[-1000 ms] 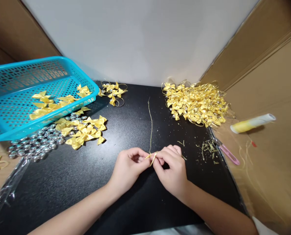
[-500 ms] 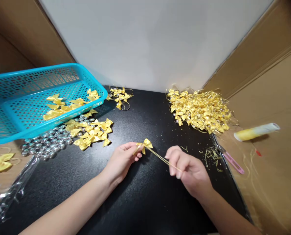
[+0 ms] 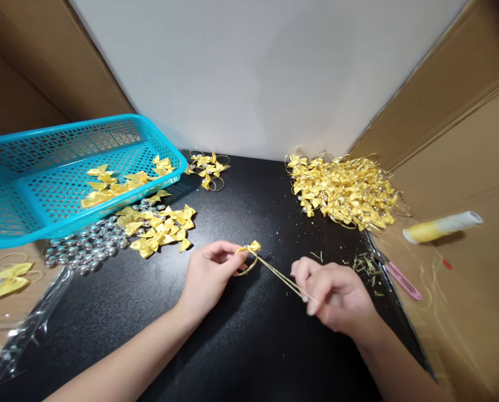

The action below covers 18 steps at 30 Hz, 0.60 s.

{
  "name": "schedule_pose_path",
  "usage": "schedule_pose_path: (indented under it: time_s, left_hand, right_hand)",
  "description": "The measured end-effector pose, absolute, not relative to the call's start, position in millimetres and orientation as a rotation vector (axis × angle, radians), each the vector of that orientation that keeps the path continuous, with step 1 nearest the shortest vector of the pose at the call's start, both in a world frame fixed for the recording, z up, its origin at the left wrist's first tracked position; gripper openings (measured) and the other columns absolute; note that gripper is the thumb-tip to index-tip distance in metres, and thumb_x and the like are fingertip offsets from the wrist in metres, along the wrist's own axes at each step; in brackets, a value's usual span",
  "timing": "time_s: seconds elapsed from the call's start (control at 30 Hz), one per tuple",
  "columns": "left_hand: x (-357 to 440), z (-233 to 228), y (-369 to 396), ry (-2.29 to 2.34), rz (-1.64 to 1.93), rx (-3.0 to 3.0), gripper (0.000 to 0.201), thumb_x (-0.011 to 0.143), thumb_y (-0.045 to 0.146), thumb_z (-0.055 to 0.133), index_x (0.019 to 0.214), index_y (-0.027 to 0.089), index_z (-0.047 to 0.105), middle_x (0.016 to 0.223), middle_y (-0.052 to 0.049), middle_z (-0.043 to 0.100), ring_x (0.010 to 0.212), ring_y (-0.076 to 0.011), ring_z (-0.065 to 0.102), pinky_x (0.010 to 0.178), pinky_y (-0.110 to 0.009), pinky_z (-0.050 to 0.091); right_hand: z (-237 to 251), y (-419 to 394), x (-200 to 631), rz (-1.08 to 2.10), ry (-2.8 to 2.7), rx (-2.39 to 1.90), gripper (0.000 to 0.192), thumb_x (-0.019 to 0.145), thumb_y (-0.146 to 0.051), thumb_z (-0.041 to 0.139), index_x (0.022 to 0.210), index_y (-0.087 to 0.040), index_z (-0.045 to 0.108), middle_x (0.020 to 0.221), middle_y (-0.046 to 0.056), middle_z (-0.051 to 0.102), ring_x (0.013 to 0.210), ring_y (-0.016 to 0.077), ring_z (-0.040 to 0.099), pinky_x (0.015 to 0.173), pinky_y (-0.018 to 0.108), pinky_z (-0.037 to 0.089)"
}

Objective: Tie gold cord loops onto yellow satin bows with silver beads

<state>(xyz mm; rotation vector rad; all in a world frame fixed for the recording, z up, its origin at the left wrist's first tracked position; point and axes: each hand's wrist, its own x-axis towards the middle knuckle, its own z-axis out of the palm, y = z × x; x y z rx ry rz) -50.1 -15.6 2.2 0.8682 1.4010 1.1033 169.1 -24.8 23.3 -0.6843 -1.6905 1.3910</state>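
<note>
Between the thumb and fingers of my left hand [image 3: 215, 271] is a small yellow ribbon bow [image 3: 253, 245]. A loop of gold cord hangs below it, beside my fingertips. From the bow, two strands of gold elastic cord [image 3: 280, 274] run taut down to the right. My right hand [image 3: 337, 296] pinches their far ends, its fingers curled. Both hands are above the black tabletop [image 3: 249, 346]. Loose yellow bows [image 3: 161, 231] lie to the left of my left hand, next to a heap of shiny silver beads [image 3: 90, 245].
A turquoise basket [image 3: 43, 231] with some bows stands at the left. Finished-looking bows with cord loops form a large pile [image 3: 341, 190] at the back right and a small group [image 3: 209, 164] at the back. Pink-handled snippers [image 3: 402, 281], cord clippings [image 3: 369, 265] and a yellow-white spool [image 3: 442, 226] lie right.
My right hand has moved a little right and down, with the cord strands stretched longer. The bow has turned in my left fingers, and a cord loop now shows under it.
</note>
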Motion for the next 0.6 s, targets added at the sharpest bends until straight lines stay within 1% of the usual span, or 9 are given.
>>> schedule_pose_path:
  time_s: [0.1, 0.2, 0.27, 0.33, 0.4, 0.47, 0.53, 0.6]
  left_hand:
    - [-51, 5, -18, 1.449, 1.180, 1.056, 0.011, 0.066, 0.025, 0.074, 0.064, 0.015, 0.071, 0.060, -0.002, 0.068, 0.052, -0.0108, 0.057, 0.050, -0.019, 0.045]
    - [-51, 4, -20, 1.483, 1.217, 1.203, 0.008, 0.069, 0.022, 0.072, 0.064, 0.016, 0.072, 0.065, -0.003, 0.069, 0.055, -0.0114, 0.059, 0.052, -0.019, 0.046]
    - [-50, 2, -20, 1.494, 1.211, 1.282, 0.007, 0.070, 0.021, 0.071, 0.065, 0.016, 0.073, 0.066, -0.003, 0.070, 0.055, -0.0119, 0.059, 0.053, -0.020, 0.047]
    - [-51, 1, -21, 1.498, 1.211, 1.354, 0.007, 0.070, 0.019, 0.070, 0.065, 0.017, 0.073, 0.065, -0.003, 0.070, 0.055, -0.0121, 0.059, 0.053, -0.020, 0.047]
    - [-51, 2, -20, 1.500, 1.220, 1.421, 0.008, 0.071, 0.018, 0.069, 0.063, 0.017, 0.072, 0.064, -0.002, 0.070, 0.054, -0.0121, 0.059, 0.052, -0.020, 0.046]
    - [-52, 2, -20, 1.495, 1.230, 1.484, 0.008, 0.071, 0.017, 0.069, 0.063, 0.018, 0.072, 0.063, -0.002, 0.070, 0.053, -0.0119, 0.059, 0.051, -0.021, 0.045]
    - [-52, 2, -20, 1.474, 1.250, 1.554, 0.009, 0.072, 0.015, 0.069, 0.064, 0.018, 0.072, 0.064, -0.002, 0.070, 0.054, -0.0121, 0.059, 0.052, -0.021, 0.046]
    - [-53, 3, -20, 1.450, 1.271, 1.609, 0.009, 0.072, 0.015, 0.068, 0.064, 0.018, 0.072, 0.064, -0.002, 0.070, 0.056, -0.0123, 0.060, 0.054, -0.021, 0.047]
  right_hand:
    - [31, -28, 163, 1.451, -1.914, -0.695, 0.015, 0.086, -0.031, 0.065, 0.073, -0.023, 0.068, 0.062, -0.002, 0.061, 0.061, 0.0125, 0.056, 0.077, 0.036, 0.049]
    - [35, -33, 160, 1.529, -1.961, -0.551, 0.021, 0.087, -0.036, 0.062, 0.070, -0.024, 0.065, 0.061, -0.002, 0.067, 0.062, 0.0133, 0.064, 0.088, 0.040, 0.049]
    - [35, -34, 161, 1.486, -1.868, -0.514, 0.026, 0.088, -0.040, 0.061, 0.067, -0.025, 0.062, 0.057, -0.003, 0.067, 0.064, 0.0155, 0.066, 0.090, 0.042, 0.048]
    - [34, -34, 164, 1.383, -1.720, -0.549, 0.031, 0.087, -0.045, 0.061, 0.062, -0.026, 0.058, 0.050, -0.004, 0.063, 0.063, 0.0174, 0.065, 0.088, 0.043, 0.049]
    - [33, -32, 165, 1.314, -1.565, -0.593, 0.035, 0.087, -0.046, 0.060, 0.059, -0.026, 0.052, 0.043, -0.004, 0.058, 0.061, 0.0181, 0.063, 0.084, 0.041, 0.050]
    - [33, -30, 165, 1.345, -1.427, -0.582, 0.038, 0.086, -0.044, 0.060, 0.058, -0.024, 0.045, 0.040, -0.006, 0.051, 0.053, 0.0158, 0.058, 0.079, 0.038, 0.050]
    - [35, -29, 165, 1.443, -1.316, -0.508, 0.042, 0.086, -0.042, 0.059, 0.057, -0.022, 0.037, 0.036, -0.009, 0.039, 0.039, 0.0107, 0.047, 0.071, 0.033, 0.049]
    - [38, -29, 164, 1.524, -1.243, -0.434, 0.046, 0.087, -0.040, 0.057, 0.056, -0.021, 0.030, 0.034, -0.012, 0.028, 0.028, 0.0071, 0.033, 0.061, 0.030, 0.046]
